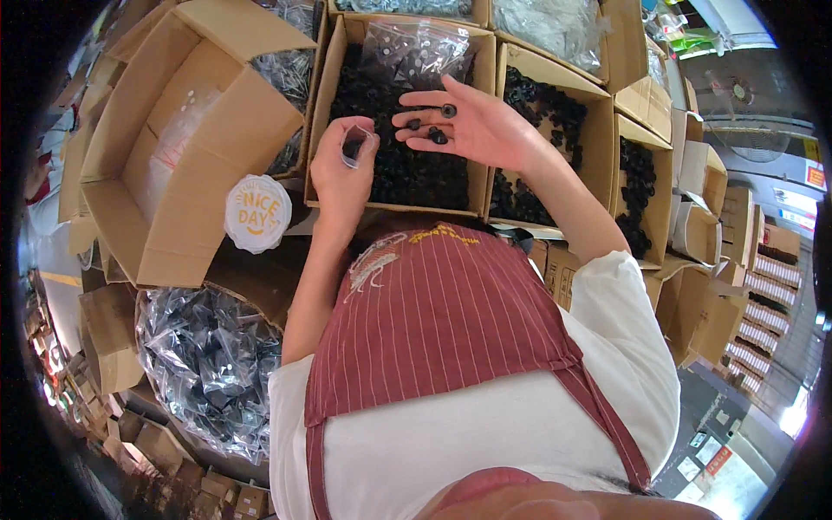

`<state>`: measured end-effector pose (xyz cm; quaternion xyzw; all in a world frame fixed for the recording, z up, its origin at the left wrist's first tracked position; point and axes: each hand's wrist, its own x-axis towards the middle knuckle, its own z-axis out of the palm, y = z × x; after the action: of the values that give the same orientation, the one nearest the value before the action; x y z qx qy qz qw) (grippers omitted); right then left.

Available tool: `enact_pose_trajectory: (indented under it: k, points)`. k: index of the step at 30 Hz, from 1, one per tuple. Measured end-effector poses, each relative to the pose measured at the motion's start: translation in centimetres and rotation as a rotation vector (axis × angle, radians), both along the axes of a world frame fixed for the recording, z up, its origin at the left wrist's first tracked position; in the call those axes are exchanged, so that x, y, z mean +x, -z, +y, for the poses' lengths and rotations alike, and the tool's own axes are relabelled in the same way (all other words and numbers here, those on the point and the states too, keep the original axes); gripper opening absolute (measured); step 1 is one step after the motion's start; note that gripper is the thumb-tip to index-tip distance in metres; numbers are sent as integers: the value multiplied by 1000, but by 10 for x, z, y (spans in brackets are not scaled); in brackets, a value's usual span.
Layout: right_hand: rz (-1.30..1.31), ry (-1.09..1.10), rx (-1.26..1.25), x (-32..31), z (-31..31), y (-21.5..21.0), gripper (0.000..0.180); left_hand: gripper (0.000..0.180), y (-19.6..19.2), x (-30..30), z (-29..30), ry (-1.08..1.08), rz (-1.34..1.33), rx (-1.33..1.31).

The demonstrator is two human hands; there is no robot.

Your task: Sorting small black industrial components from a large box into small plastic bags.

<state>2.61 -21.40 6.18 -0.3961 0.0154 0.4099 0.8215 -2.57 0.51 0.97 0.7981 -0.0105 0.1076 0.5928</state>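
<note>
My left hand (342,169) pinches a small clear plastic bag (357,141) at its mouth, holding it over a cardboard box (322,91) filled with small black round parts (407,169). My right hand (472,126) is palm up beside it, fingers spread, with three of the black round parts (438,126) resting on the palm and fingers. A larger clear bag (416,48) of the same parts lies at the far end of that box.
A second box of black parts (537,104) stands to the right, a third (640,173) beyond it. An open empty carton (186,139) is at left with a round white lid (257,213) beside it. A big clear sack of packed bags (208,355) lies at lower left.
</note>
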Motion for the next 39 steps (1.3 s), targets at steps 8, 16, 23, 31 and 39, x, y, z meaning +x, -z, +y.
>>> enact_pose_trajectory:
  k: [8, 16, 23, 31, 39]
  points:
    - [36, 20, 59, -1, 3, -1, 45, 18, -1, 0, 2, 13, 41, 6]
    - [16, 10, 88, -2, 2, 4, 52, 19, -2, -1, 2, 16, 47, 20]
    - [87, -3, 180, 0, 1, 8, 52, 18, 0, -1, 2, -7, 24, -18]
    - [67, 10, 14, 3, 4, 13, 44, 18, 0, -2, 2, 11, 25, -55]
    - [-1195, -238, -1187, 21, 8, 63, 34, 15, -1, -2, 2, 33, 45, -55]
